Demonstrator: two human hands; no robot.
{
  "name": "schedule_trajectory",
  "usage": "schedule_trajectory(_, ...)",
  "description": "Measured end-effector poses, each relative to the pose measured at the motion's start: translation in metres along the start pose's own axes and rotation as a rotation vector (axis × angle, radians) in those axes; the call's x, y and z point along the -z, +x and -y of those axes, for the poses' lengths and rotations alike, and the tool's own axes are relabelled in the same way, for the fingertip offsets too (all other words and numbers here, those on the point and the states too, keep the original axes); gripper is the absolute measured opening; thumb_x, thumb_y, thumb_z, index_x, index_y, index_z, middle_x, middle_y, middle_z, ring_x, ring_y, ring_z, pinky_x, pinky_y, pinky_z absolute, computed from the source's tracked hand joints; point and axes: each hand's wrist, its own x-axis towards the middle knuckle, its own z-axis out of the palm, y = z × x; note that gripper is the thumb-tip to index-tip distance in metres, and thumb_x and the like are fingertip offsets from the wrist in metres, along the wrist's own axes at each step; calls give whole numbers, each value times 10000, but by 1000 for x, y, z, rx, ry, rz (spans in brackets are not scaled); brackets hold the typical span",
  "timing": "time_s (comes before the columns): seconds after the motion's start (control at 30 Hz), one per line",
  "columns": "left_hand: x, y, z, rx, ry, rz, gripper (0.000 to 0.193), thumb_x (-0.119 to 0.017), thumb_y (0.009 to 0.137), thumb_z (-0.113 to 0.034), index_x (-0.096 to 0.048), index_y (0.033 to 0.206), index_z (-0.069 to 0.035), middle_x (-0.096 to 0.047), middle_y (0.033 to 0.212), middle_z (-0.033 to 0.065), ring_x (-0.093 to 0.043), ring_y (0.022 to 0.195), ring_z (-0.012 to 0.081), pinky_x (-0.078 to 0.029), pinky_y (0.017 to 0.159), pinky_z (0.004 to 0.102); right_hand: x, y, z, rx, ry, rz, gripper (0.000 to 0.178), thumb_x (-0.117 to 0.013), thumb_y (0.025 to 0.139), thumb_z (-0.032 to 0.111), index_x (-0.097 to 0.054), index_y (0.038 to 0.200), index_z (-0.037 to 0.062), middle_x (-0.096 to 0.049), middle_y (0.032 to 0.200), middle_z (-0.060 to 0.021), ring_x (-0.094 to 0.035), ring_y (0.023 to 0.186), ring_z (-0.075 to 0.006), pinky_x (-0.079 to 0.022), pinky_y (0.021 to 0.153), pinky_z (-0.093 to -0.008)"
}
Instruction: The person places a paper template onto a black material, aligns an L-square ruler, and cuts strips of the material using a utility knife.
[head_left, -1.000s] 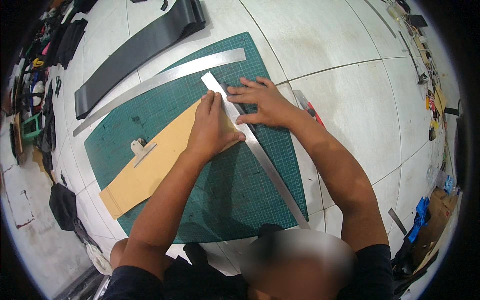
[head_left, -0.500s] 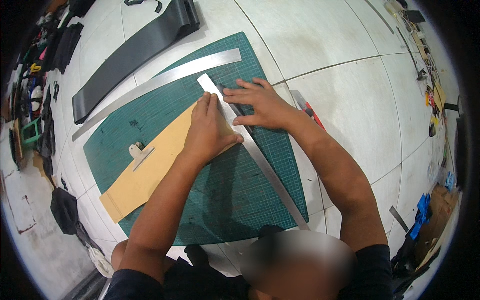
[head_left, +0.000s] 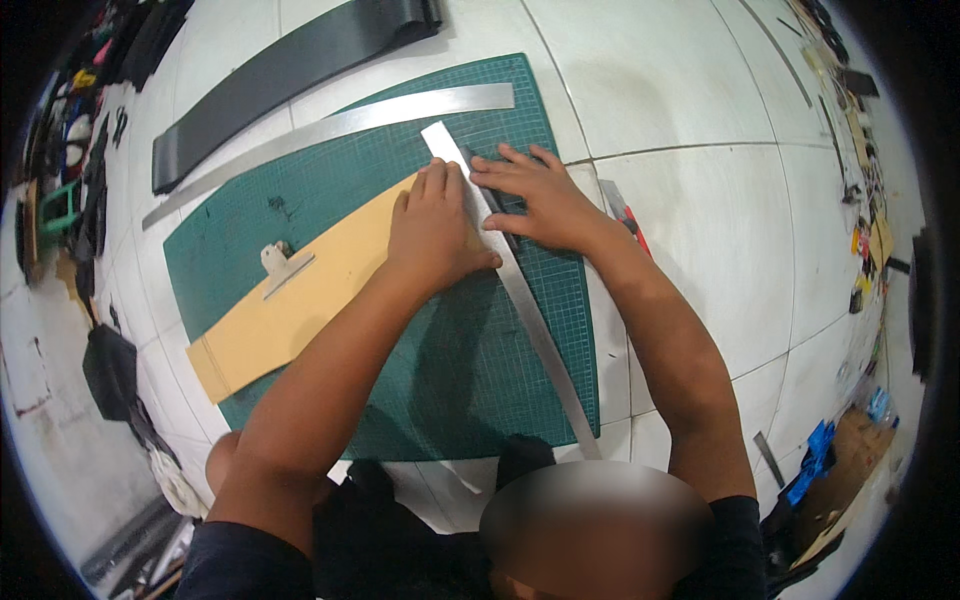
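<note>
A tan card template (head_left: 330,275) lies slantwise on the green cutting mat (head_left: 450,370), with a metal bulldog clip (head_left: 285,268) on its upper edge. My left hand (head_left: 435,225) presses flat on the card's right end, its fingertips and thumb reaching the edge of a steel ruler (head_left: 540,330). Nothing is gripped in it. On the ruler's other side, my right hand (head_left: 540,200) is spread, its fingers touching the ruler and a narrow dark strip (head_left: 498,205) beside it. Part of that strip is hidden under the fingers.
A second steel ruler (head_left: 330,138) lies across the mat's far left edge. Beyond it is a folded length of black material (head_left: 290,80). A red-handled cutter (head_left: 632,225) sits on the tiles to the right. Clutter lines both side walls.
The view has shifted slightly, so the mat and things on it sit a little differently in the picture. Both hands keep nearly the same places on card and ruler.
</note>
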Motion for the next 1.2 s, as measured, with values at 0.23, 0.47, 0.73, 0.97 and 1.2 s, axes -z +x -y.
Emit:
schedule_trajectory(0.23, 0, 0, 2, 101, -9, 50, 1259, -938, 578, -467, -266, 1522, 25, -298, 1580, 241, -298, 1482, 394, -346, 1188, 485, 16, -21, 22, -111, 217, -296, 434, -687, 918, 218, -599, 1316, 67, -613, 1336, -166, -563, 1272, -346, -437, 1081, -443)
schedule_trajectory(0.47, 3, 3, -3, 142, -14, 136, 1291, -923, 606, -485, -197, 1556, 3, -210, 1630, 214, -211, 1522, 363, -311, 1205, 521, 17, -156, 22, -556, -475, -591, 466, -748, 874, 254, -607, 1242, 7, -597, 1138, -194, -596, 1070, -351, -488, 913, -433)
schedule_trajectory(0.73, 5, 3, -5, 167, -1, 195, 1275, -919, 633, -463, -178, 1565, -6, -173, 1649, 194, -173, 1537, 348, -278, 1223, 508, 10, -171, 21, -902, -106, -351, 380, -709, 891, 250, -589, 1147, -4, -610, 1021, -202, -601, 966, -386, -486, 860, -452)
schedule_trajectory(0.97, 8, 3, -6, 187, -22, 190, 1288, -934, 617, -420, -164, 1573, -29, -184, 1648, 186, -178, 1537, 341, -286, 1220, 510, 19, -145, 57, -1049, 596, -386, 324, -560, 1013, 246, -454, 1219, 19, -645, 899, -172, -659, 807, -306, -511, 724, -431)
schedule_trajectory(1.2, 11, 6, -7, 193, -33, 172, 1326, -950, 584, -411, -160, 1575, -25, -239, 1622, 175, -215, 1523, 334, -322, 1195, 516, 15, -121, 84, -901, 1411, -717, 343, -551, 1014, 278, -460, 1267, 65, -628, 877, -90, -642, 700, -192, -533, 701, -353)
